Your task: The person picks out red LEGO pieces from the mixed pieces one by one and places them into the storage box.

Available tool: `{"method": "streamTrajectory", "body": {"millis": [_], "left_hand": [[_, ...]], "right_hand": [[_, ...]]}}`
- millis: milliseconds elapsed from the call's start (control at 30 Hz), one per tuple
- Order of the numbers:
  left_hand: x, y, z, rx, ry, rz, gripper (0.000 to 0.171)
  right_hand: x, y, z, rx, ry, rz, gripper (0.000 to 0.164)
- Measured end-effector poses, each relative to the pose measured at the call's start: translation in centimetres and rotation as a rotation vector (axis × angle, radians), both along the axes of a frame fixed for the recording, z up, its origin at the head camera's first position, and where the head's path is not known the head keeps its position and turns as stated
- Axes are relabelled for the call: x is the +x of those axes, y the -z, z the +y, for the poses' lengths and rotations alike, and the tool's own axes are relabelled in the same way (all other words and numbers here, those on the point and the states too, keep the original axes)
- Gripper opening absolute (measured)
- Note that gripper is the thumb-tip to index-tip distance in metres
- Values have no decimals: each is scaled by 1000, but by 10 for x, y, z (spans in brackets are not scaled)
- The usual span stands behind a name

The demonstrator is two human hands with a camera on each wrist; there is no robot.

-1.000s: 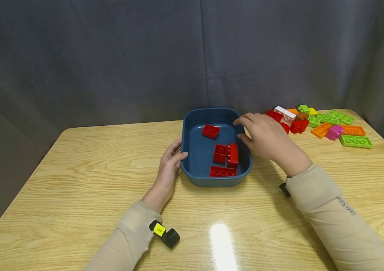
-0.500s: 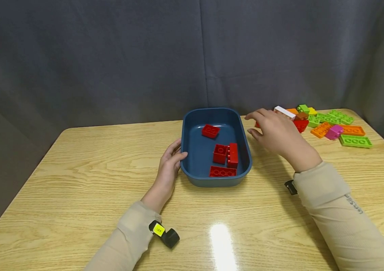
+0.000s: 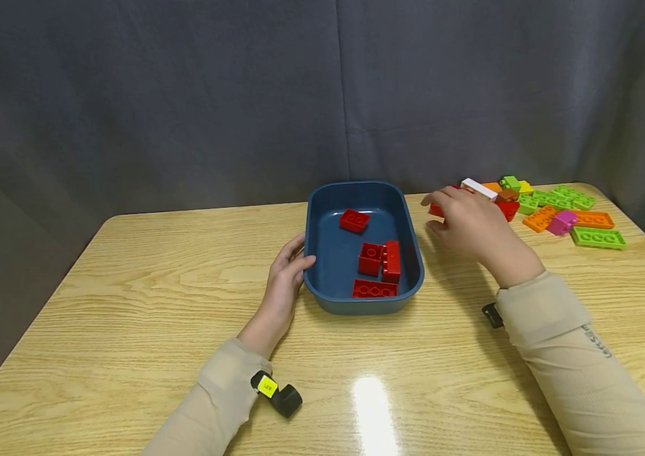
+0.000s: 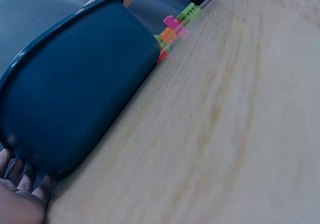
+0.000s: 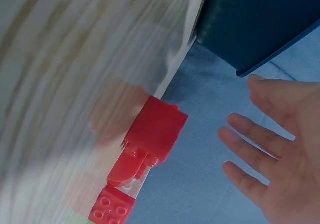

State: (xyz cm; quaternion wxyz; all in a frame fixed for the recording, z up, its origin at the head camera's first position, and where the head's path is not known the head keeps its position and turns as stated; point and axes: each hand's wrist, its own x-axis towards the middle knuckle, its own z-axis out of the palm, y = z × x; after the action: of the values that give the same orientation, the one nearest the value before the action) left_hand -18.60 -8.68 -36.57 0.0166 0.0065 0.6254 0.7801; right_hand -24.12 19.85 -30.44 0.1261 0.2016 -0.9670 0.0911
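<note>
A deep blue plastic bin (image 3: pixel 356 307) stands on the table with several red toy building bricks (image 3: pixel 370 258) inside. My left hand (image 3: pixel 276 285) grips its left side, thumb over the rim and fingers (image 4: pixel 27 176) along the outer wall. To the right of the bin, my right hand (image 3: pixel 473 228) hovers by a group of red bricks (image 5: pixel 156 126), partly hidden behind it in the head view. Its fingers are spread and loosely bent, and nothing is held. In the right wrist view, a gap shows between these fingers and the bricks.
A white brick (image 3: pixel 478 190) lies behind the right hand. Further right are green bricks (image 3: pixel 598 238), orange bricks (image 3: pixel 594 220) and a magenta brick (image 3: pixel 561 222). The wooden table (image 3: pixel 185 285) ends at a dark grey curtain (image 3: pixel 185 107).
My right hand has moved away from the bin's right rim, rightward to the red bricks. Left hand and bin have stayed in place.
</note>
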Motion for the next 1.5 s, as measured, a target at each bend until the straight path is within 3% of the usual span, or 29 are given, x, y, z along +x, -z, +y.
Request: {"method": "streamTrajectory", "body": {"millis": [400, 967, 1500], "left_hand": [[0, -1, 0, 4, 0, -1, 57], [1, -1, 0, -6, -3, -3, 56], [0, 0, -1, -9, 1, 6, 56]], "right_hand": [[0, 0, 13, 36, 8, -18, 30], [-5, 4, 32, 33, 89, -112, 36], [-3, 4, 33, 54, 124, -202, 45]]}}
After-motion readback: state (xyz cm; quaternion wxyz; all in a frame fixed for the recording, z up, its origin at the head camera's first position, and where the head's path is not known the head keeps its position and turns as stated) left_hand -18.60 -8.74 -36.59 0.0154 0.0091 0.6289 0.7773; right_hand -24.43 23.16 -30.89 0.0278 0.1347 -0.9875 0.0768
